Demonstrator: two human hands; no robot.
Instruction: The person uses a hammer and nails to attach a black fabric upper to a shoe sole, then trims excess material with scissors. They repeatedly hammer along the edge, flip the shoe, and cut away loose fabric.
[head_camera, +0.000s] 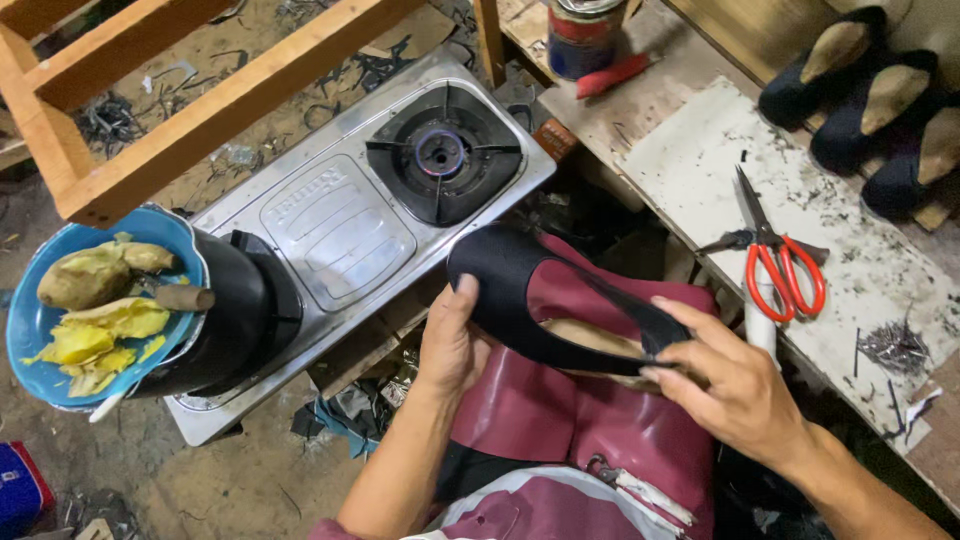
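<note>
Black fabric shoe (520, 290), one, smooth and curved, sits gripped between two hands: left hand (450, 340) wraps the toe, right hand (725, 385) pinches the heel. Beyond the right hand, one pair of orange-handled scissors (775, 255), three more shoes (880, 105).

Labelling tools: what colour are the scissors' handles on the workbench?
Orange-red handles on the scissors, with dark metal blades; the head view shows them clearly.

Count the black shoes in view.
4: one shoe held in both hands, left hand at the toe, right hand at the heel; three shoes lined up top right, the last one cropped.
</note>
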